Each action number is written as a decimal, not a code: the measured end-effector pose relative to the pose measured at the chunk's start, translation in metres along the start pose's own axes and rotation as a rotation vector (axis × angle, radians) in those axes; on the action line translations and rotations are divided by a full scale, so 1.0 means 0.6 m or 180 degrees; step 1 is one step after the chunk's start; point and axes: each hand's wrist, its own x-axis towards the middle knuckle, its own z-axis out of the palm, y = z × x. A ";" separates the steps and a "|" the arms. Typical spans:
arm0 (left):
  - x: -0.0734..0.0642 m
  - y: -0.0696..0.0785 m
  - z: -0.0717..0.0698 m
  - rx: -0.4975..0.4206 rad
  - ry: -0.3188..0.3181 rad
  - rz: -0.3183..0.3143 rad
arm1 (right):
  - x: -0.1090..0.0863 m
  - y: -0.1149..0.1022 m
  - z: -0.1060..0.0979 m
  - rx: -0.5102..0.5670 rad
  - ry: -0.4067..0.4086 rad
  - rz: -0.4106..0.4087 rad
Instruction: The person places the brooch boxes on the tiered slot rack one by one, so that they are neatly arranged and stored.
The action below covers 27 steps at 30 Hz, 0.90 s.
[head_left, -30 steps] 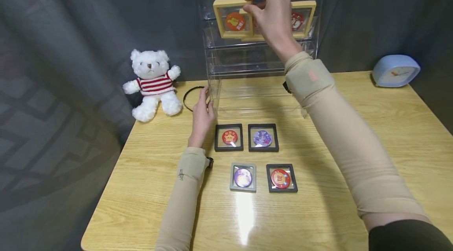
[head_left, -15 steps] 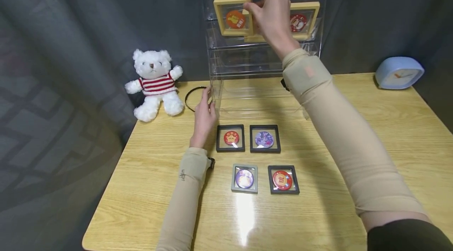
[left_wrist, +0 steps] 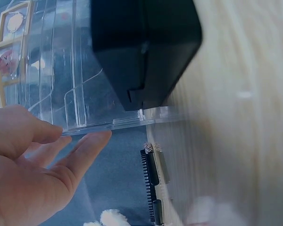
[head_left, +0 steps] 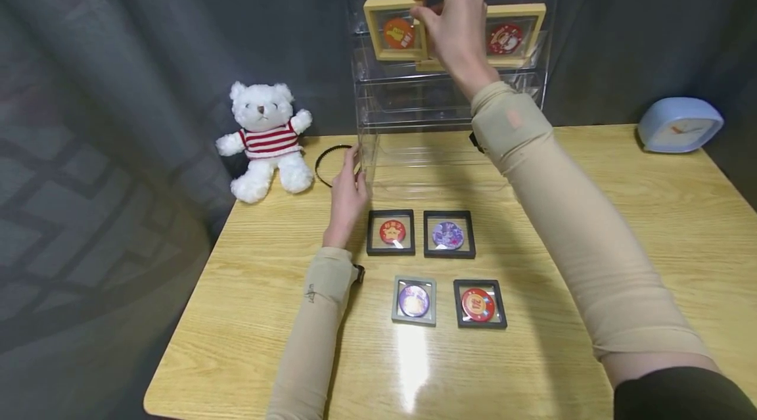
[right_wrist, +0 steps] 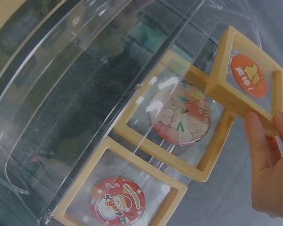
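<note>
My right hand [head_left: 458, 29] pinches the edge of a pale yellow display frame [right_wrist: 226, 70] with an orange thumbs-up badge [head_left: 399, 33]. In the right wrist view, this frame overlaps a second yellow frame [right_wrist: 205, 167] holding a pink cartoon badge. A third yellow frame [head_left: 513, 10], with a red snowman badge [right_wrist: 118, 202], stands beside that one on the upper tier of a clear plastic tiered rack [head_left: 378, 167]. My left hand [head_left: 347, 196] rests its fairly straight fingers against the rack's left side, fingertips at the panel edge in the left wrist view [left_wrist: 87, 150].
Before the rack lie black frames with a red star badge [head_left: 392, 232], a purple badge [head_left: 447, 236] and a red badge [head_left: 478, 305], plus a grey frame [head_left: 413, 301]. A white teddy bear [head_left: 263, 137], black hairband [head_left: 319, 163] and blue clock [head_left: 680, 125] stand around on the wooden table [head_left: 236, 341].
The whole scene shifts slightly right as the head view turns. My right hand keeps its pinch on the yellow frame near the rack's upper tier; my left hand stays at the rack's side.
</note>
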 end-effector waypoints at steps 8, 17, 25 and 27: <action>-0.003 0.000 0.002 0.0000 -0.0006 -0.0028 | 0.002 0.005 0.006 0.0008 -0.0004 0.0063; -0.006 0.003 0.000 0.0008 0.0012 0.0000 | 0.001 0.003 0.020 -0.0004 0.0005 -0.0103; -0.007 0.009 0.003 0.0017 -0.0007 -0.0022 | -0.001 -0.002 0.029 0.0014 -0.0049 -0.0165; -0.007 0.010 0.004 -0.0001 -0.0009 -0.0027 | -0.002 -0.002 0.030 0.0022 -0.0048 -0.0188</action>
